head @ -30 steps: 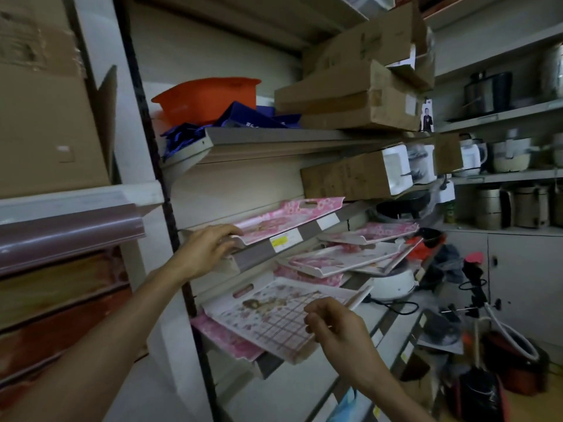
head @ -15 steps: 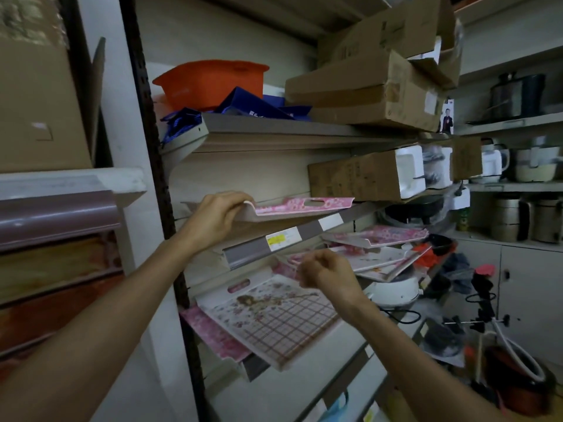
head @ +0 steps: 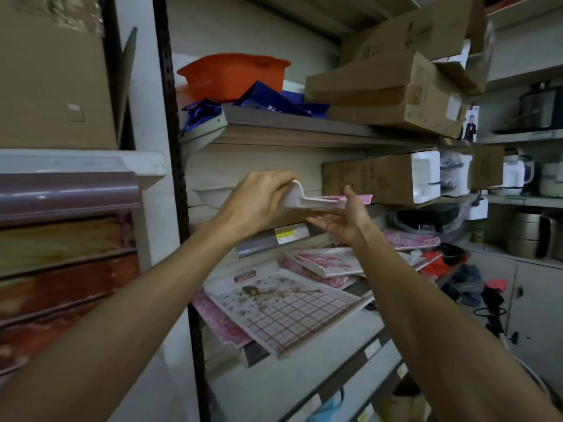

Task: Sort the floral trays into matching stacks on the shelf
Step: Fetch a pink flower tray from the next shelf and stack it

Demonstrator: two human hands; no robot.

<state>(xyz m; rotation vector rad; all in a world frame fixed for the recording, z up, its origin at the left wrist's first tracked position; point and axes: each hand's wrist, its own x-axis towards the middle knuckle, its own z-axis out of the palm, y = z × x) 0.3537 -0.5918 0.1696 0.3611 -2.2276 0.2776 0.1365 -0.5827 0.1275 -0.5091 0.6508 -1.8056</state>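
As it stands: sorting looks barely begun, judging by the scattered trays.
Left hand (head: 259, 199): fingers curled over the near rim of a pink floral tray (head: 310, 200), lifting it off the upper shelf.
Right hand (head: 344, 219): fingers straight, palm up beneath that tray's far side, thumb by its edge; grasping nothing.
Below the hands: a grid-patterned tray (head: 289, 309) lies askew across a pink one; more pink trays (head: 329, 261) sit jumbled just beyond.
Left to do: matching stacks; none is formed yet.
Hard to tell: the lifted tray's pattern, seen edge-on, and how many trays lie in the pile.
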